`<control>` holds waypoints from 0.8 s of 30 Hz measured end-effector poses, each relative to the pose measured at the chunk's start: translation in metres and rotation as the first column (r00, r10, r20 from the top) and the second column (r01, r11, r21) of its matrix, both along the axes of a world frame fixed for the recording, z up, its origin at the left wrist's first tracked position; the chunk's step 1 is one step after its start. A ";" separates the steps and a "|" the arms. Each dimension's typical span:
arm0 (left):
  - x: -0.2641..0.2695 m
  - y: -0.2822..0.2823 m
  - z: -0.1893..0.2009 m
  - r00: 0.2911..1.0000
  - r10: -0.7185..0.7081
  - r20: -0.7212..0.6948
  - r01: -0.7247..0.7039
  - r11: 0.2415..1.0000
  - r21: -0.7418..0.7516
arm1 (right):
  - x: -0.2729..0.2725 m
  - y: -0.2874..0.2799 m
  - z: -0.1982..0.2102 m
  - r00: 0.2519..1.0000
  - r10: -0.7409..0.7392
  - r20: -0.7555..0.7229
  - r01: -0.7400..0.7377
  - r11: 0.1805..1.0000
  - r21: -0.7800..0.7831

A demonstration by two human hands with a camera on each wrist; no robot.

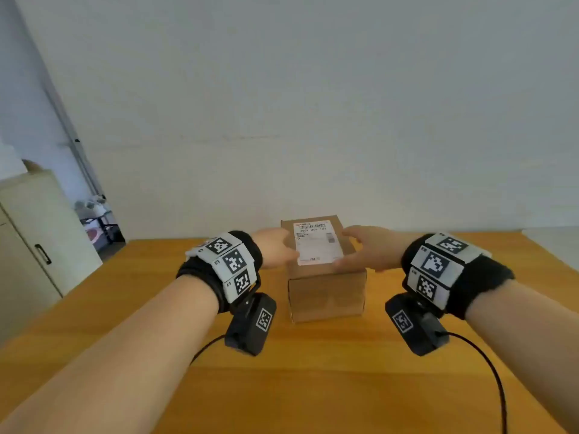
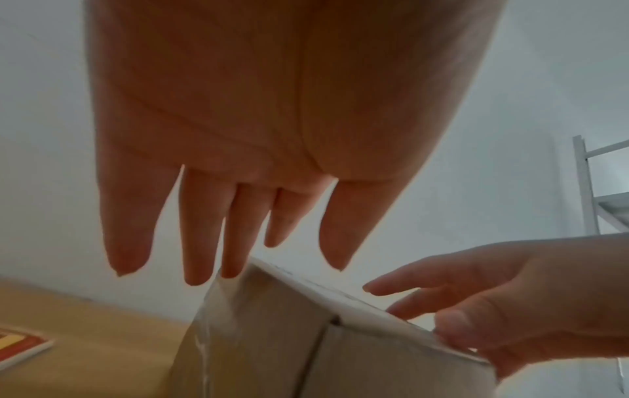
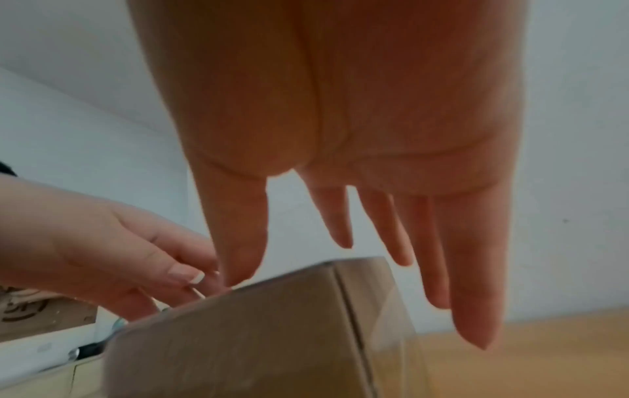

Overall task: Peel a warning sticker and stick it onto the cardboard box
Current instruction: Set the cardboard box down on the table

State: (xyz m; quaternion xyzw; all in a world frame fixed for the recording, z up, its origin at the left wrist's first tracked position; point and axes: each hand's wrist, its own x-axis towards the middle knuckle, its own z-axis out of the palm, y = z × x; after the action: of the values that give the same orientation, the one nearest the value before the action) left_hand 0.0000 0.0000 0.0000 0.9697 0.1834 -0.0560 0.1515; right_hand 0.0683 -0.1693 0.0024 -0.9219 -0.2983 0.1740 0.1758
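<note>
A brown cardboard box stands in the middle of the wooden table, with a white shipping label on its top. My left hand lies at the box's top left edge, fingers straight over the corner of the box. My right hand is at the top right edge, fingers extended over the box, its thumb touching the rim. A red and yellow sticker sheet with a white border lies on the table left of the box. Neither hand holds a sticker.
The wooden table stands against a pale wall. A cream cabinet is beyond its left edge. Black cables trail from the wrist cameras over the near table. A white shelf frame stands to the right.
</note>
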 end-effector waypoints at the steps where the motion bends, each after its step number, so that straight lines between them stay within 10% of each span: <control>1: -0.006 -0.001 -0.002 1.000 -0.012 -0.024 0.012 1.000 0.005 | -0.008 -0.001 -0.001 0.999 0.026 0.036 -0.026 1.000 -0.013; 24: -0.108 0.110 -0.020 0.992 0.126 0.019 -0.127 0.985 0.117 | -0.098 0.156 -0.014 0.943 0.151 0.297 -0.152 0.988 -0.021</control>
State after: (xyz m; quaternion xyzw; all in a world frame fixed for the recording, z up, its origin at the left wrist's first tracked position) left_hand -0.1082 0.1096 -0.0197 0.9636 0.2466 -0.0299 0.0984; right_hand -0.0296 -0.0129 -0.0120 -0.9117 -0.3916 0.0457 0.1158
